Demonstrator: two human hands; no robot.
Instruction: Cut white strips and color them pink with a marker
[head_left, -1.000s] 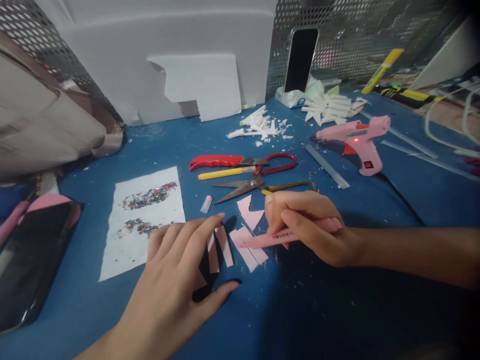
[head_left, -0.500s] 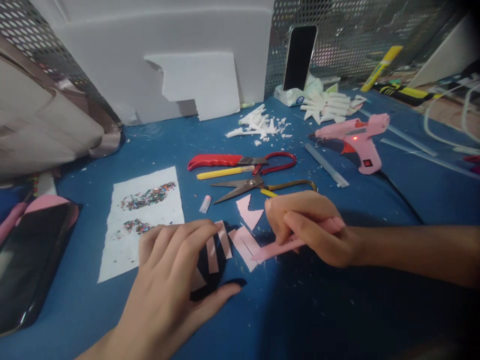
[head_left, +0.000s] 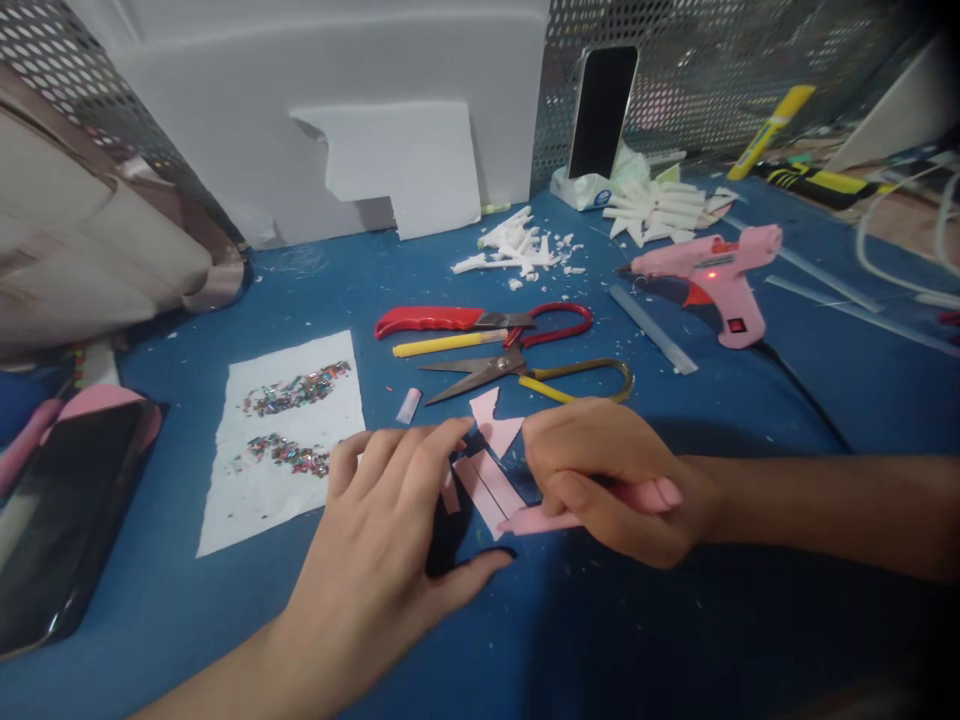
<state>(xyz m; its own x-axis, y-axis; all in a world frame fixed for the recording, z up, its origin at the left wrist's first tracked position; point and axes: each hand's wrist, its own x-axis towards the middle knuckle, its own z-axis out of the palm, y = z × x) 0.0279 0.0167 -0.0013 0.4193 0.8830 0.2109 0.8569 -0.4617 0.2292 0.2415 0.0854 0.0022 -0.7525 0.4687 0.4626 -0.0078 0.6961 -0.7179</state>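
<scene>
My right hand [head_left: 607, 480] is closed around a pink pen-like tool [head_left: 540, 519], its tip at the lower end of a pale pink piece [head_left: 487, 482] that bears a dark line along its length. Left of that piece, my left hand [head_left: 382, 530] rests low over the table, thumb and fingers apart, holding nothing that I can see. A narrow pink strip [head_left: 449, 492] shows beside its fingers; whatever else lies under the hand is hidden. Just above the marked piece lies a notched pink scrap [head_left: 495, 425].
Scissors [head_left: 480, 377], a red-handled cutter [head_left: 431, 320] and a small tube [head_left: 409, 405] lie ahead. A pink glue gun [head_left: 712, 270] is at right. Left are glitter on white paper [head_left: 225, 490] and a dark phone [head_left: 64, 520]. Another phone [head_left: 602, 115] stands behind.
My left hand has moved right, towards the marked pink piece, and now covers most of the strips. My right hand has tilted the pink tool flatter, with its tip slightly lower.
</scene>
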